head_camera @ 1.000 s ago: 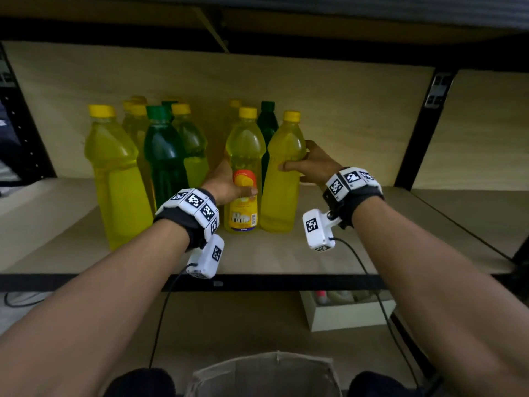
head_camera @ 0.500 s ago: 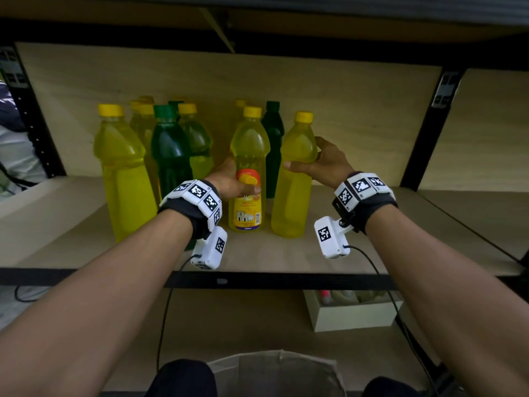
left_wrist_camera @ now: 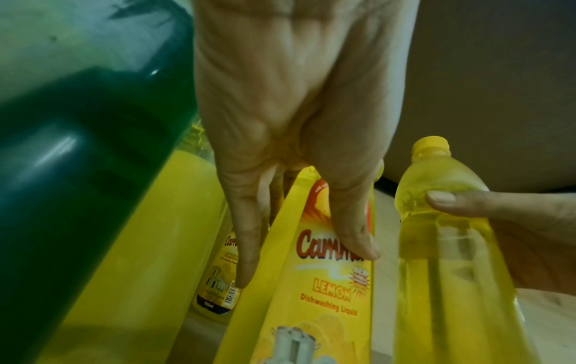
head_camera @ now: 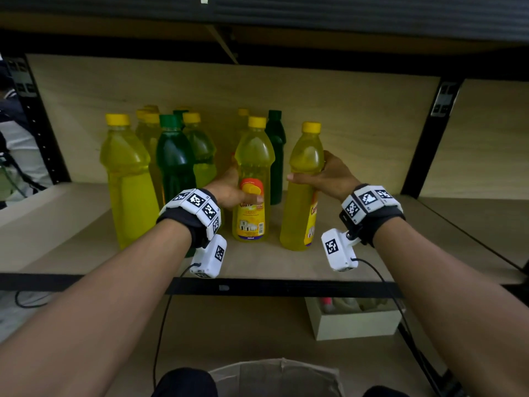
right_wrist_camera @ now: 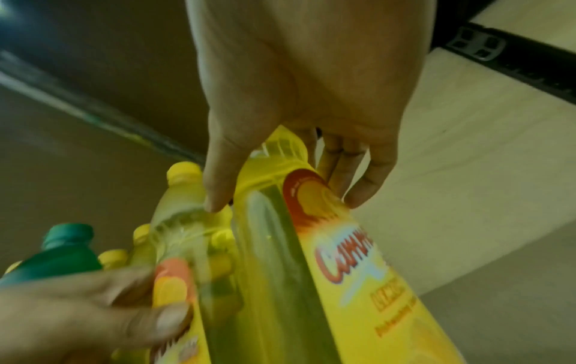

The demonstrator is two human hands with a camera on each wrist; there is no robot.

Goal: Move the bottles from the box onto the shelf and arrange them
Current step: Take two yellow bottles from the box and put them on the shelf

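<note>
Two yellow-capped yellow bottles stand at the front of the wooden shelf [head_camera: 272, 265]. My left hand [head_camera: 229, 190] grips the labelled lemon bottle [head_camera: 252, 167] at mid-height, thumb across the label. In the left wrist view the left hand [left_wrist_camera: 302, 261] wraps that bottle [left_wrist_camera: 324, 295]. My right hand [head_camera: 323, 176] grips the right-hand bottle [head_camera: 300, 213] at its shoulder; this bottle leans slightly, and its label faces right. The right wrist view shows the right hand [right_wrist_camera: 286, 199] round that bottle [right_wrist_camera: 311, 271].
Behind and to the left stand several more bottles, among them a big yellow one [head_camera: 126, 181] and green ones [head_camera: 174, 164]. A black upright [head_camera: 429, 138] ends the bay at the right. A small box [head_camera: 355, 322] sits on the lower shelf; an open cardboard box [head_camera: 274, 373] is below me.
My right hand has shifted its bottle to the right, which opens a gap beside the labelled bottle, and its label now shows. The left hand keeps its grip on the labelled bottle.
</note>
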